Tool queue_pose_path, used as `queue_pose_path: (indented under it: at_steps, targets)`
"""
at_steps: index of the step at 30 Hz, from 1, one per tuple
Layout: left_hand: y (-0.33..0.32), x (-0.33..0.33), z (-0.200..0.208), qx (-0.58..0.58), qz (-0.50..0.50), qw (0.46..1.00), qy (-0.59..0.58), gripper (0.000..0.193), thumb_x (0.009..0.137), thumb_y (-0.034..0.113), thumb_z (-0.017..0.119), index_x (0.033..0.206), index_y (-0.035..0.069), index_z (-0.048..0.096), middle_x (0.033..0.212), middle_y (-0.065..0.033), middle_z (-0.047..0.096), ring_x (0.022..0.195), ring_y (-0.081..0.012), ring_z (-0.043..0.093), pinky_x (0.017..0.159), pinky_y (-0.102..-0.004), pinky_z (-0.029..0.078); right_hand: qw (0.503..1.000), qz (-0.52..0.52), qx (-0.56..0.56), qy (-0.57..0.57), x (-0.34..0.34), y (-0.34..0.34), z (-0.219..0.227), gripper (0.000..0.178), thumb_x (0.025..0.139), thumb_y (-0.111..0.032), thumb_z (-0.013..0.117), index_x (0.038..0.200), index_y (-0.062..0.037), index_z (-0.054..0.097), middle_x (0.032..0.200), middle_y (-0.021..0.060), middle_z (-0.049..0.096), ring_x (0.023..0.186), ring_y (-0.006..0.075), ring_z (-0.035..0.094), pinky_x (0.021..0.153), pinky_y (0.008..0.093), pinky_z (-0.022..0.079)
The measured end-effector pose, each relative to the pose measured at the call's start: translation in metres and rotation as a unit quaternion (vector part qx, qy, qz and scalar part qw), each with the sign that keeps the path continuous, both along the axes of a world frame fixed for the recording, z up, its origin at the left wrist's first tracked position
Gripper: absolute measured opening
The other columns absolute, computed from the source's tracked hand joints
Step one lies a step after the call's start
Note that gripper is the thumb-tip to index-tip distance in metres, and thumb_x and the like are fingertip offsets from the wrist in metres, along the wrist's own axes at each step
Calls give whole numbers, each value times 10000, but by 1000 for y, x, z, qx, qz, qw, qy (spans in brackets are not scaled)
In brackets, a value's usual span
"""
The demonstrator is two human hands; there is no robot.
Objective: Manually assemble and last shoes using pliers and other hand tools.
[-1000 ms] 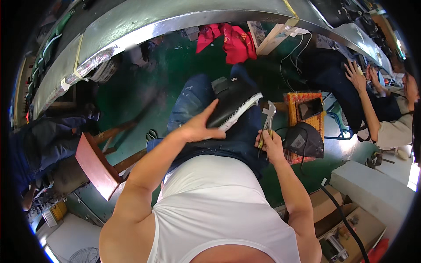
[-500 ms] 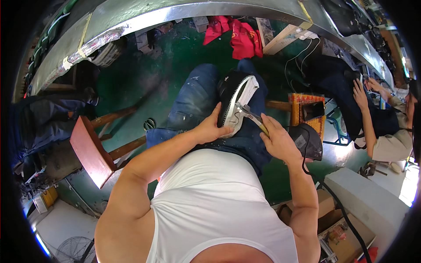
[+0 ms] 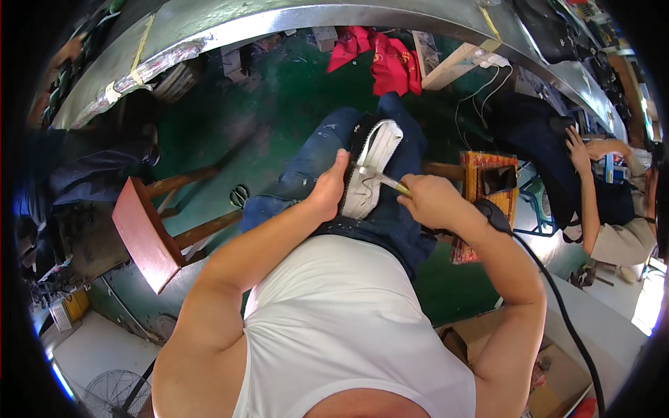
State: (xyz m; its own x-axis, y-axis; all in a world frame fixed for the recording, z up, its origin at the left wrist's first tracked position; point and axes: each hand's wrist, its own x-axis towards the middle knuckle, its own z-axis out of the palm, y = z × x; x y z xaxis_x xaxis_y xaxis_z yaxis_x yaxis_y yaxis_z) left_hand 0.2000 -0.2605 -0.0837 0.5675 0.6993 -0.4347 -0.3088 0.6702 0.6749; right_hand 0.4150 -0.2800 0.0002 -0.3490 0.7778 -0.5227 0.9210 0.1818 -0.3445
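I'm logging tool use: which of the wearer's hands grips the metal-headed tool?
The right hand, wrapped around the tool; the left hand is against the shoe instead.

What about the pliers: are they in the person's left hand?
No, the right hand grips the pliers, while the left hand holds the side of the shoe.

Watching from my end, I can read no words, numbers or labels anywhere in this view. I make out yellowish marks on the red cloth (image 3: 397, 75), but they are too small to read.
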Motion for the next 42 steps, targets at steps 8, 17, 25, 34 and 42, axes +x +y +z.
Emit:
queue_pose_path:
  at_steps: [8,17,25,34,42]
  targets:
    - [15,22,-38,129,100,887,433,636,1045,452,242,1225,-15,635,1167,-279,638,1179,-441,556,1032,-420,415,967,-116,173,145,-11,-36,-56,196,862,-205,646,955,-47,576,857,173,633,820,379,631,723,469,504]
    - [6,15,-36,242,41,843,479,579,1058,391,215,1307,7,570,1168,-310,614,1147,-485,541,996,-478,432,934,-49,352,44,-3,-29,-52,352,854,-152,652,1157,-7,547,1017,182,635,914,399,635,800,464,515]
    - [-3,13,-36,464,47,773,429,508,1027,308,378,1503,135,331,1437,-263,433,1069,-467,591,936,-471,491,963,-200,163,73,0,-49,-62,273,874,-152,629,1109,-35,555,979,209,642,906,412,636,768,483,511]
    - [15,0,-12,467,-196,716,481,591,1012,270,437,1551,256,192,1516,-312,267,901,-494,646,802,-507,551,980,-152,-25,129,45,-19,-48,244,914,-227,613,1018,-6,603,897,232,654,841,400,653,771,463,518]
    - [25,0,16,449,-277,694,490,653,1003,362,464,1555,347,114,1510,-343,244,886,-486,659,786,-491,561,939,-239,127,212,6,12,-39,321,998,-305,494,983,-3,603,803,235,643,795,430,640,743,468,508]
